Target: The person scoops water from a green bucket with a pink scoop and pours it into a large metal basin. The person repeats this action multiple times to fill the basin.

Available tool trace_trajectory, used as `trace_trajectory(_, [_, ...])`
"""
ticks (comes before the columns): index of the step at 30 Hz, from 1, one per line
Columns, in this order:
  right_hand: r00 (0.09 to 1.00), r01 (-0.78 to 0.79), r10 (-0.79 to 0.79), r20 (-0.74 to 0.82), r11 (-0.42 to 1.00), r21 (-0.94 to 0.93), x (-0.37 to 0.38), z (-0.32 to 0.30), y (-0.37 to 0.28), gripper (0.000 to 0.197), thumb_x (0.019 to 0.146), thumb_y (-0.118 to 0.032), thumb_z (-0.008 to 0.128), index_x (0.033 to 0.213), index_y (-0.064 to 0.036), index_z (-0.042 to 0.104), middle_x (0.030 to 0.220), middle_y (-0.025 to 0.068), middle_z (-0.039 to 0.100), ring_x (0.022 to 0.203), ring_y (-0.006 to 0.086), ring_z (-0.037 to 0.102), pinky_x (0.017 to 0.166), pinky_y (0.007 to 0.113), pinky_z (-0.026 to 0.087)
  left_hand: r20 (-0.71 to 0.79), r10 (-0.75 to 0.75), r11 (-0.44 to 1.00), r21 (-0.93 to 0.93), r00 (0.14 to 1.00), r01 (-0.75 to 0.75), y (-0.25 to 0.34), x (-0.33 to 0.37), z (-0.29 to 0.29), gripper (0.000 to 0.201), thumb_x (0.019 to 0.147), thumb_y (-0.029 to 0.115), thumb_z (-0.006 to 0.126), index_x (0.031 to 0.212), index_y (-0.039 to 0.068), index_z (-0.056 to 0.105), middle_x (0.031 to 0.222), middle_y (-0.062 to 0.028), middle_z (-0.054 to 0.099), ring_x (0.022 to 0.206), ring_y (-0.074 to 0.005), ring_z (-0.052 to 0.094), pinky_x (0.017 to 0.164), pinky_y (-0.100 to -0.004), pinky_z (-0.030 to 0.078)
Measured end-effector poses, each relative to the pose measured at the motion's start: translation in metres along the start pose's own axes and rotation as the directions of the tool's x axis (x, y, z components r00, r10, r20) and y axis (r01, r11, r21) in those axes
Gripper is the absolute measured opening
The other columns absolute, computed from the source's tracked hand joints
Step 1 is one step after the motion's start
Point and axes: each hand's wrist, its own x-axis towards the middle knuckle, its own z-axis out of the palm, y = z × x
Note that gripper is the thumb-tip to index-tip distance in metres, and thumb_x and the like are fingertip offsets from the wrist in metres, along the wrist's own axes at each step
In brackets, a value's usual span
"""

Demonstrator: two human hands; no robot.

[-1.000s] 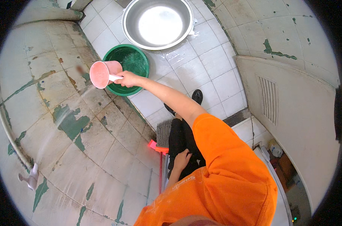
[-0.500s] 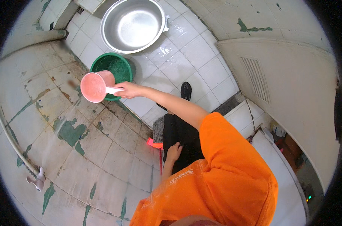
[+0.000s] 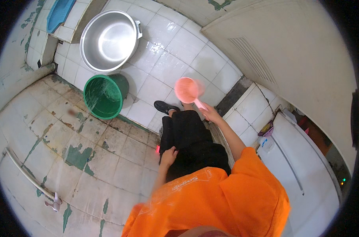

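Observation:
My right hand (image 3: 212,114) grips the handle of a pink dipper (image 3: 186,90). The dipper hangs over the tiled floor beyond my knees, and its far rim is smeared by motion. My left hand (image 3: 169,156) lies on the thigh of my black trousers (image 3: 193,134), its fingers loosely laid on the cloth. Ahead to the left stands a green bucket (image 3: 104,96), with pale streaks and splashing water inside it. Just behind the bucket sits a large silver metal basin (image 3: 108,39), which looks bare inside.
White floor tiles (image 3: 159,63) shine wet near the basin. Left runs a stained tiled wall (image 3: 120,166) with a tap (image 3: 54,202) on a pipe. A blue tray (image 3: 59,15) rests on a ledge at the upper left. On my right stand a vented door (image 3: 282,51) and a white fridge-like appliance (image 3: 302,158).
My right hand has carried the dipper from over the green bucket to the right, in front of my legs. The view has shifted too. My left hand stays on the thigh.

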Motion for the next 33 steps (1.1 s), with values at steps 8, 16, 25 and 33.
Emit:
trace_trajectory(8, [0.923, -0.196, 0.26, -0.282, 0.952, 0.237, -0.027, -0.094, 0.167, 0.041, 0.087, -0.028, 0.054, 0.123, -0.0122, 0.045, 0.056, -0.0024, 0.04, 0.039, 0.0061, 0.035, 0.034, 0.021, 0.027, 0.089, -0.002, 0.98, 0.197, 0.996, -0.016, 0.011, 0.013, -0.014, 0.027, 0.082, 0.025, 0.052, 0.099, 0.004, 0.054, 0.086, -0.0231, 0.06, 0.082, -0.0391, 0.057, 0.072, -0.0476, 0.045])
trace_trajectory(16, [0.871, -0.407, 0.281, -0.402, 0.871, -0.274, 0.057, -0.131, 0.258, 0.051, 0.086, -0.036, 0.049, 0.126, -0.0068, 0.042, 0.061, 0.0059, 0.051, 0.045, 0.0172, 0.048, 0.039, 0.03, 0.037, 0.13, -0.002, 0.972, 0.233, 0.991, -0.029, 0.02, 0.022, -0.019, 0.027, 0.082, 0.025, 0.051, 0.098, 0.004, 0.053, 0.085, -0.0225, 0.06, 0.083, -0.0391, 0.057, 0.073, -0.048, 0.045])
trace_trajectory(25, [0.907, -0.316, 0.107, -0.407, 0.812, -0.491, 0.187, -0.064, 0.152, 0.055, 0.083, -0.034, 0.044, 0.131, -0.0083, 0.035, 0.126, 0.0185, 0.045, 0.114, 0.0348, 0.044, 0.096, 0.041, 0.034, 0.145, -0.033, 0.986, 0.167, 0.989, 0.009, 0.028, 0.02, -0.026, 0.026, 0.083, 0.024, 0.049, 0.098, 0.003, 0.051, 0.084, -0.0243, 0.059, 0.082, -0.0399, 0.056, 0.073, -0.0483, 0.044])
trace_trajectory(33, [0.969, -0.144, -0.031, -0.243, 0.732, -0.666, 0.251, 0.027, 0.002, 0.05, 0.083, -0.028, 0.043, 0.128, -0.0074, 0.039, 0.123, 0.0212, 0.047, 0.111, 0.0355, 0.047, 0.093, 0.04, 0.037, 0.024, -0.014, 0.999, 0.043, 1.0, 0.013, 0.02, 0.014, -0.011, 0.025, 0.083, 0.024, 0.049, 0.096, 0.003, 0.052, 0.083, -0.0244, 0.059, 0.082, -0.0396, 0.056, 0.072, -0.0481, 0.045])
